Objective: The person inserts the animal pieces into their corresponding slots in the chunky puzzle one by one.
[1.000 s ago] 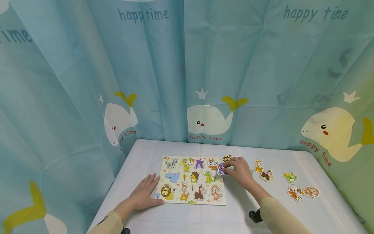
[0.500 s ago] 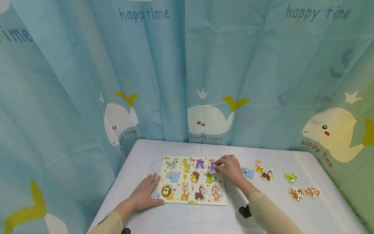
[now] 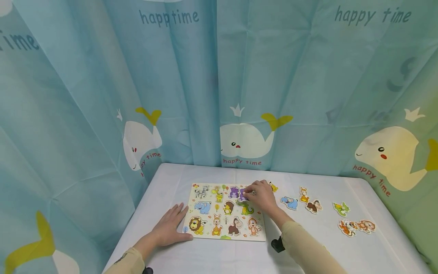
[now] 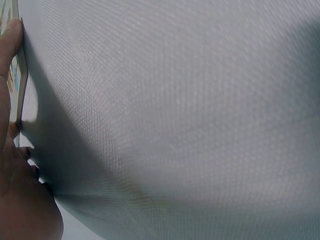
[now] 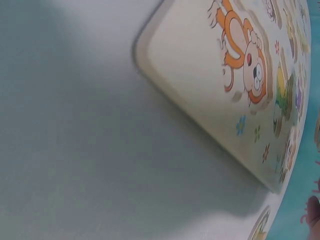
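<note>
A flat animal puzzle board lies on the table with several animal pictures in shaped recesses. My left hand rests at its left edge, fingers extended and thumb by the lower left corner; the left wrist view shows the thumb on the board's edge. Between thumb and fingers, my right hand pinches a purple hippo puzzle piece over the top row, just right of the printed purple hippo. The tiger picture is mostly hidden by that hand. Only fingertips show in the right wrist view; the piece is hidden there.
Right of the board lie loose pieces: a lion partly hidden, an elephant, a kangaroo, a gorilla, a crocodile, a tiger and a monkey. A whale-print curtain hangs behind the white table.
My right hand has carried the purple hippo piece leftward from the board's right edge to beside the printed hippo. The loose elephant has come into view. My left hand has stayed put.
</note>
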`<state>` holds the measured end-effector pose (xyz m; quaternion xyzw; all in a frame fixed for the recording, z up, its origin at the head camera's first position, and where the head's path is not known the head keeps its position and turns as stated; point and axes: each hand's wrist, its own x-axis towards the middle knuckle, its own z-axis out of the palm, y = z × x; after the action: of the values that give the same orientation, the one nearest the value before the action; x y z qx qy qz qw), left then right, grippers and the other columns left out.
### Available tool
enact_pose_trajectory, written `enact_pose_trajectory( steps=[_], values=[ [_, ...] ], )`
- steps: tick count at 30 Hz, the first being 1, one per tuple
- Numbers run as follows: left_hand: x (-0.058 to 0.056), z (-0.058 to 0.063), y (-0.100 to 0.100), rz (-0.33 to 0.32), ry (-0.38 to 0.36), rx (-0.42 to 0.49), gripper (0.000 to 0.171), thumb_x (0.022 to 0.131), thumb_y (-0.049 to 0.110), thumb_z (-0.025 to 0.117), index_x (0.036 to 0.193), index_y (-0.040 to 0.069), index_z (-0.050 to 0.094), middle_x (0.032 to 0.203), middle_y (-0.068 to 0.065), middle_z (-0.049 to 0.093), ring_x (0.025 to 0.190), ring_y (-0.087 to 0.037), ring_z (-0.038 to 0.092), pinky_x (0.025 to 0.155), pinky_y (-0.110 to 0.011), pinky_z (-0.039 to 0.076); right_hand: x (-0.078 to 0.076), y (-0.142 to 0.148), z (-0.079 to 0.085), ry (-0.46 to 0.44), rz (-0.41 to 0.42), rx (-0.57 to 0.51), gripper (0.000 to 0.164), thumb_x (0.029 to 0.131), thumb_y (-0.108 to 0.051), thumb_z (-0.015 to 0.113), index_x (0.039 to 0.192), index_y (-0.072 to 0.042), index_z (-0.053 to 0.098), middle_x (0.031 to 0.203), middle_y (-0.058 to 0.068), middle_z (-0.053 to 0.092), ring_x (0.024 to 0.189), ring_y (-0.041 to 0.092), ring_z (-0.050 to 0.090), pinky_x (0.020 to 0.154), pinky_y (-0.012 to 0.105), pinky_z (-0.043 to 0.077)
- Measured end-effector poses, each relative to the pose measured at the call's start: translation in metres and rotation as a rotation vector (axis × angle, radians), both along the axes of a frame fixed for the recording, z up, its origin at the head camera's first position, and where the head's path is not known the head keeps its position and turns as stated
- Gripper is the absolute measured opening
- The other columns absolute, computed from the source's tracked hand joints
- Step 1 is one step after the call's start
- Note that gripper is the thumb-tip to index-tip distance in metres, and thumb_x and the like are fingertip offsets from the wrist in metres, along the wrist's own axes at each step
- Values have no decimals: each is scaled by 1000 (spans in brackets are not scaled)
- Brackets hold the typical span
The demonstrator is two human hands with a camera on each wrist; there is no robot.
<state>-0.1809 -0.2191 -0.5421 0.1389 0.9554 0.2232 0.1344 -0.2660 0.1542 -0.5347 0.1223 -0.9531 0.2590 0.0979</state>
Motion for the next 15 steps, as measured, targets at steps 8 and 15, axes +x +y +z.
enact_pose_trajectory(
  steps=[8, 15],
  values=[
    [1, 1, 0, -6, 4, 3, 111, 77, 68, 77, 160, 9, 34, 168, -14, 24, 154, -38, 16, 123, -59, 19, -5, -10, -3, -24, -25, -1, 8, 88, -28, 83, 91, -21, 82, 91, -8, 67, 101, 22, 55, 86, 44, 45],
    [1, 2, 0, -5, 9, -9, 110, 77, 67, 77, 160, 9, 34, 168, -14, 24, 155, -38, 16, 124, -58, 18, -11, -16, -7, -46, -48, 9, 10, 89, -29, 82, 92, -20, 81, 93, -6, 67, 100, 22, 54, 88, 44, 45]
  ],
)
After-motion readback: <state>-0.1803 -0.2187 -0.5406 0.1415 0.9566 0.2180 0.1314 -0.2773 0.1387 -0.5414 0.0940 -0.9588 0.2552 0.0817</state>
